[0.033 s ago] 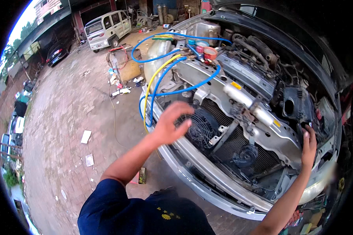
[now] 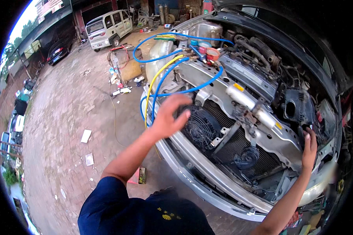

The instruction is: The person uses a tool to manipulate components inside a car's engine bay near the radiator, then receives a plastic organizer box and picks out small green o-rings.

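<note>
Your left grip (image 2: 169, 117) is spread over the edge of the black fan (image 2: 202, 128), holding nothing. Your right grip (image 2: 310, 148), fingers bent, can't tell if pinching, is nearer the black housing (image 2: 300, 102), which lies just past its fingertips, slightly left; the engine (image 2: 250, 74) is farther left beyond.

Head-worn fisheye looks down on the hands (image 2: 168, 119), seemingly near.

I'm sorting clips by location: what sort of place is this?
Probably an open-air vehicle-repair yard: a car stands with its engine exposed, blue hoses lie across its front, and a white van is parked beyond.
</note>
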Demonstrator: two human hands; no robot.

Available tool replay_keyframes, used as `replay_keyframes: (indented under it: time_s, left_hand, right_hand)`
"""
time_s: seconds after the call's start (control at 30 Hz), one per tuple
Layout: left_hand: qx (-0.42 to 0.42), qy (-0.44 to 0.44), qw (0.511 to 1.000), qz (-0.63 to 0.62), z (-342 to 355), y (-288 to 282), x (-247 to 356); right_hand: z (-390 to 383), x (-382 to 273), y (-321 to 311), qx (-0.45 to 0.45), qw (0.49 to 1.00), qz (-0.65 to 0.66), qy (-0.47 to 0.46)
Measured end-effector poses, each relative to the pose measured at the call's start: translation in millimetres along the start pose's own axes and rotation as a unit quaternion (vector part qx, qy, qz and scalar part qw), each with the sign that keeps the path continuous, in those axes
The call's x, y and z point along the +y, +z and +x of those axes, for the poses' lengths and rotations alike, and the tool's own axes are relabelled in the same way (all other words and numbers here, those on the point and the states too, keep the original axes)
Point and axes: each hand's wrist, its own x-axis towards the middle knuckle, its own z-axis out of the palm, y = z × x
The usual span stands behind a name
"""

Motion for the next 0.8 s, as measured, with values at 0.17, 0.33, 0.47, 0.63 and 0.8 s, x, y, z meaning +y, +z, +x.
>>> replay_keyframes:
  time_s: [0.17, 0.33, 0.47, 0.63, 0.8]
  left_hand:
    - [0.117, -0.030, 0.987, 0.107, 72.0, -35.5, -106.4]
    - [0.122, -0.071, 0.960, 0.241, 125.1, -58.1, -249.6]
    - [0.050, -0.179, 0.932, 0.311, 144.1, -40.6, -304.3]
    - [0.010, -0.199, 0.903, 0.380, 151.3, -2.1, -302.6]
    - [-0.061, -0.233, 0.881, 0.407, 140.2, -30.8, -324.4]
  right_hand:
    - [-0.9, 12.7, 10.0, 0.027, 0.998, 0.037, 0.042]
    - [-1.1, 38.4, 8.9, 0.053, 0.988, 0.111, 0.096]
    - [2.7, 51.5, 20.5, 0.075, 0.987, 0.080, 0.116]
    - [5.8, 47.8, -8.9, 0.092, 0.991, 0.005, 0.096]
    - [10.0, 27.6, 19.8, 0.082, 0.988, 0.055, 0.116]
